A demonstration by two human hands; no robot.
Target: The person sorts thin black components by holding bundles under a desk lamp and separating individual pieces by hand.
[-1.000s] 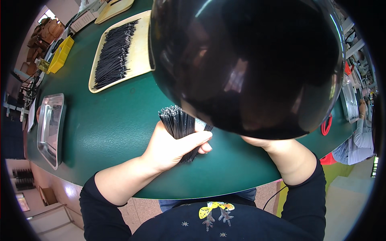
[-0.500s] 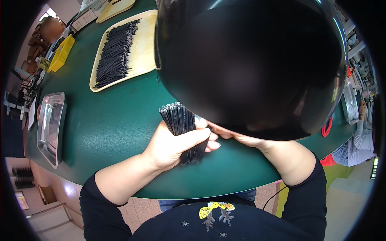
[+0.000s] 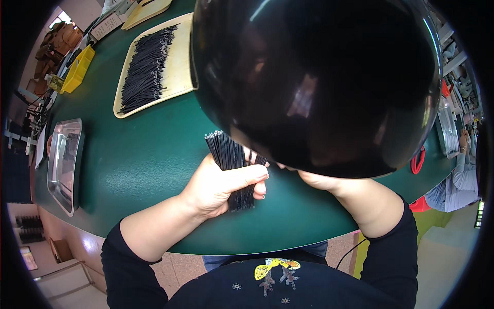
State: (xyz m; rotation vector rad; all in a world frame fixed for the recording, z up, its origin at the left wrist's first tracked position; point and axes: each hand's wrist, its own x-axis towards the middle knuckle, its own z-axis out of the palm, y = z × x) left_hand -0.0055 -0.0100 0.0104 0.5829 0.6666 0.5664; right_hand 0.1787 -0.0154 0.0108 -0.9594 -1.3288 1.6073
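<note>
My left hand (image 3: 211, 183) is closed around a bundle of thin black wires (image 3: 226, 154). Silvery tips fan out at the bundle's upper end, and its lower end shows below my fingers. My left thumb lies across the wires. Beyond the bundle, my right hand (image 3: 319, 180) is raised at the lower rim of a large, glossy black rounded cover (image 3: 309, 92). That cover hides nearly all the right fingers, so I cannot see what they hold or touch. It also fills much of the upper middle of the view.
On the green table (image 3: 149, 170), a cream tray (image 3: 177, 77) holds many more black wires (image 3: 146, 72). A see-through plastic tray (image 3: 64, 165) stands at the left edge, with a yellow bin (image 3: 78, 69) farther back. Red-handled tool (image 3: 418, 160) at right; a person's sleeve (image 3: 465, 183) lies beyond.
My right hand has drawn slightly away from the left, and its fingers are now more hidden. The black cover appears shifted slightly left and up. A person at far left has gone from view.
</note>
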